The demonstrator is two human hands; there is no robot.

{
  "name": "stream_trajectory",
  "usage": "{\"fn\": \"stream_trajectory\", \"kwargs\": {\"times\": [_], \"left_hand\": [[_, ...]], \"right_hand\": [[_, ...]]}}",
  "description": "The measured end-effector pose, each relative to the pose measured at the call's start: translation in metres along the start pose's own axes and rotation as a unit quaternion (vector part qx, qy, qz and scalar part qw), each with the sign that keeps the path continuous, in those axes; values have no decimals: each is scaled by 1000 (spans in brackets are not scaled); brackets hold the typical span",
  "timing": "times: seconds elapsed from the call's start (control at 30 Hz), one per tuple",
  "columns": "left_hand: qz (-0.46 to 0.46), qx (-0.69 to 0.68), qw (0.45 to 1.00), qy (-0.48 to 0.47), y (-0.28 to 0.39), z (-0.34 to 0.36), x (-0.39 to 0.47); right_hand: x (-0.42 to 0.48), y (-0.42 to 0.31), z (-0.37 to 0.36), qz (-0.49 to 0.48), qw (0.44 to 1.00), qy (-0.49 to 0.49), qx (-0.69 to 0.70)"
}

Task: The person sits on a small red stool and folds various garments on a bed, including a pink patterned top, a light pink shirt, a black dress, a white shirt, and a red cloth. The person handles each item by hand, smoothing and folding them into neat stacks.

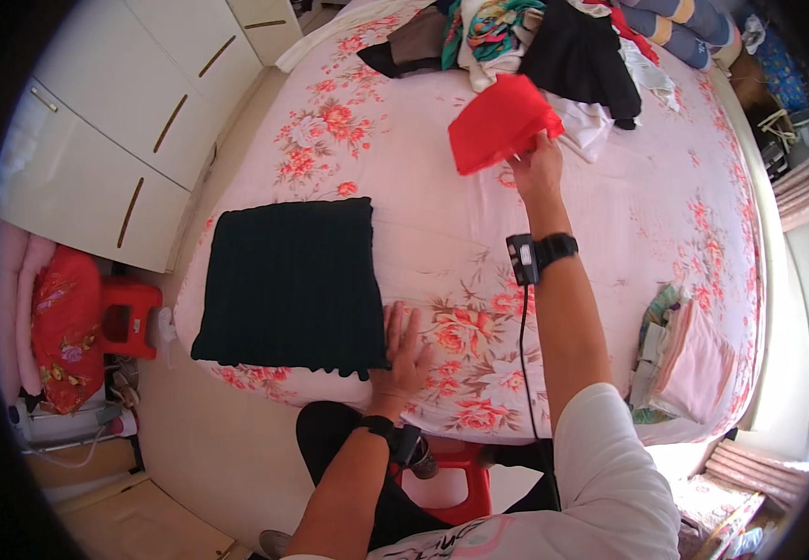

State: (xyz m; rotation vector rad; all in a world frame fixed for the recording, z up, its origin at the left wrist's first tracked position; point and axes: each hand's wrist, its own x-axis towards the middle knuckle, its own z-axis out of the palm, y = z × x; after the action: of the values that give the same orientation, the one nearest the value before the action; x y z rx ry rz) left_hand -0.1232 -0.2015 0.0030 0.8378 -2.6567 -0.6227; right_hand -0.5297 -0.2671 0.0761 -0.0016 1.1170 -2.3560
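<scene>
A folded red cloth (502,126) is pinched in my right hand (539,164), raised near the white and black clothes at the far side of the bed. My left hand (403,353) rests on the floral bedsheet (432,238), fingers spread, touching the right edge of a dark green folded garment (292,287). That garment lies flat, with a wavy lower edge. The fingertips of my right hand are partly hidden by the red cloth.
Piled clothes, among them a black garment (579,56) and a patterned green scarf (499,31), lie at the far side. A small folded pink stack (695,357) sits at the right. White cabinets (117,105) stand left; a red plastic stool (474,483) is below me.
</scene>
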Motion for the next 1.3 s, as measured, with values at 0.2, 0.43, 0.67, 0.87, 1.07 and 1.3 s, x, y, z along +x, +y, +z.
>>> {"fn": "stream_trajectory", "kwargs": {"times": [0.2, 0.43, 0.67, 0.87, 1.07, 1.3], "left_hand": [[15, -10, 999, 34, 1, 8, -1], [37, 21, 996, 73, -1, 16, -9], [77, 40, 992, 94, 13, 17, -10], [97, 67, 988, 99, 11, 19, -13], [-114, -413, 887, -172, 17, -14, -32], [-214, -789, 521, -247, 154, -94, -152]], "right_hand": [[-94, -67, -116, -18, 1000, 24, 6], [-181, -63, -207, 150, 970, 0, 193], [-187, -54, -219, 120, 992, 30, 13], [-304, -44, -198, 200, 970, 61, -122], [-447, -50, -195, 231, 968, -58, -74], [-512, -69, -203, 244, 936, -203, -150]]}}
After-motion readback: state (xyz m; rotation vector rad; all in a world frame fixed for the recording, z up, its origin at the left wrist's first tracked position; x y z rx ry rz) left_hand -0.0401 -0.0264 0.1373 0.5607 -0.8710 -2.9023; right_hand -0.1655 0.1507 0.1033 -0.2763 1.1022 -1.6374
